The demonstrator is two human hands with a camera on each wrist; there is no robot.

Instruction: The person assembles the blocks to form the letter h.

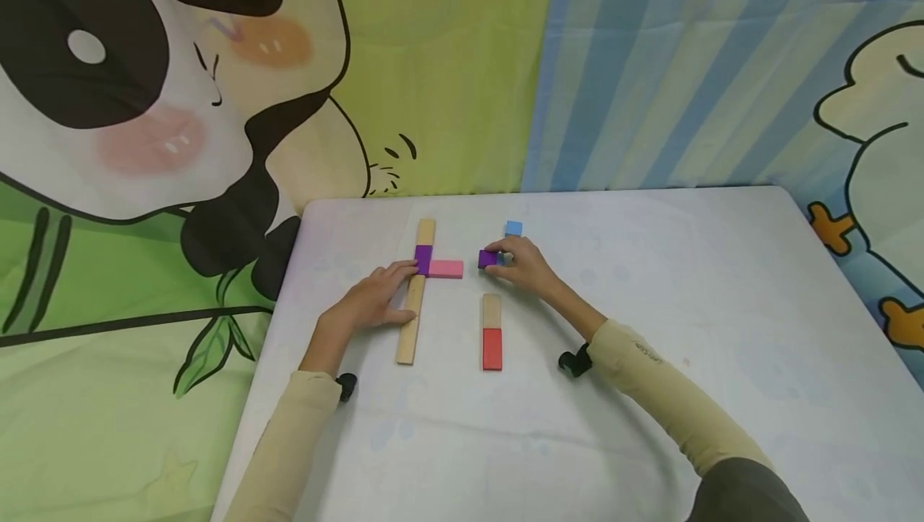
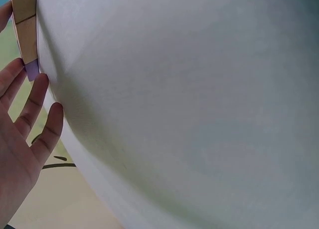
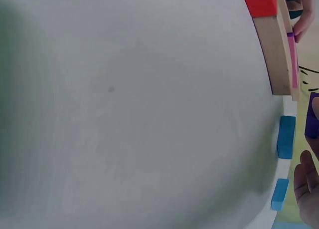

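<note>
My left hand (image 1: 371,297) lies at the left side of a column of blocks, its fingertips at a purple block (image 1: 423,261) and its thumb against a wooden block (image 1: 413,301). A pink block (image 1: 446,269) juts rightward from that purple one. Between thumb and fingers, my right hand (image 1: 527,267) pinches another purple block (image 1: 487,259), just right of the pink block. Behind the right hand sits a light blue block (image 1: 513,228); the right wrist view shows a darker blue block (image 3: 286,137) near it. The fingers partly cover the held block.
Nearer on the white table (image 1: 462,442), a red block (image 1: 492,350) lies end to end with a wooden block (image 1: 492,311), right of the long column. The table's far edge meets a printed cloth backdrop (image 1: 447,89).
</note>
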